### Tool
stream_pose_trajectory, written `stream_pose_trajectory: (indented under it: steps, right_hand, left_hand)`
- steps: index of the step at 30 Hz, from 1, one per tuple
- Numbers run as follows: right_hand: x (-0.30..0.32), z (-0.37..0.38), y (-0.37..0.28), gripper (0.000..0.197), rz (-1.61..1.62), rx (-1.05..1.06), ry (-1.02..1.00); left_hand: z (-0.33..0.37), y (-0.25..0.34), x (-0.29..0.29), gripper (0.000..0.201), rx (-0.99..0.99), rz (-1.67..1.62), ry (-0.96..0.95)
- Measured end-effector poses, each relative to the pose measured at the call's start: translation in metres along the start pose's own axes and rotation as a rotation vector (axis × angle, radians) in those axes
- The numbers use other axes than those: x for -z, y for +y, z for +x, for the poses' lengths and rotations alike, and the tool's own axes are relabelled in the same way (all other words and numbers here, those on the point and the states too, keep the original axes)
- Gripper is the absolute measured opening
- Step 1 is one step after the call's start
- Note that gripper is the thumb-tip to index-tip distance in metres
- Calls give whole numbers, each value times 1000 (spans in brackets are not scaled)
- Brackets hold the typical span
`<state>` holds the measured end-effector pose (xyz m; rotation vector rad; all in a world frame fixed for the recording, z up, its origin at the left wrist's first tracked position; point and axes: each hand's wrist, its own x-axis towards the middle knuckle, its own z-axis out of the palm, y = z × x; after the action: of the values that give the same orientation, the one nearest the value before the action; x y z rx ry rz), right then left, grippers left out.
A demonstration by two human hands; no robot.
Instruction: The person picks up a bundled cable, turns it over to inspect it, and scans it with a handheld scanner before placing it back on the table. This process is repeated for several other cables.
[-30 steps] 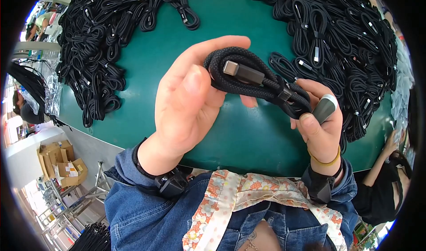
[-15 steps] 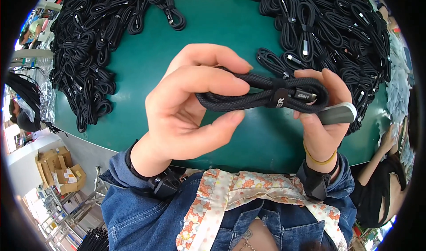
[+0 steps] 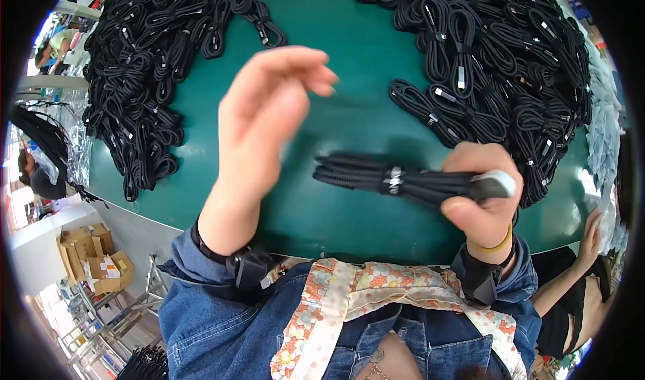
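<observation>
A coiled black braided cable (image 3: 363,172), bound round its middle by a black strap with pale lettering, is in my right hand (image 3: 485,198). It lies almost level above the table, its free end pointing left, and looks blurred. A grey object with a rounded white edge (image 3: 494,185) is held at the same palm; its kind I cannot make out. My left hand (image 3: 259,114) is raised off the cable to the left, smeared by motion, fingers loosely bent and apart with nothing in them.
Heaps of coiled black cables rise on the left (image 3: 134,77) and right (image 3: 497,57) of the green table (image 3: 336,225). Cardboard boxes (image 3: 94,256) stand on a metal frame at lower left. Another person's arm (image 3: 568,279) reaches in at far right, near clear plastic bags (image 3: 601,98).
My left hand has let go of the cable and moved up and left. The cable, now held by my right hand alone, has turned edge-on and dropped lower.
</observation>
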<state>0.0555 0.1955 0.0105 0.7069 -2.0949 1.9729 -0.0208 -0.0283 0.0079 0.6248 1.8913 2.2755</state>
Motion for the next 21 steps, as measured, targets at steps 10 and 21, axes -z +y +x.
stream_pose_trajectory:
  steps: [10,21]
  right_hand:
    - [0,1,2,25,456,-293,406]
    - [1,1,3,30,411,-364,435]
  left_hand:
    - [29,-58,49,29,-253,1322,229]
    - [23,-39,21,16,-158,1038,60]
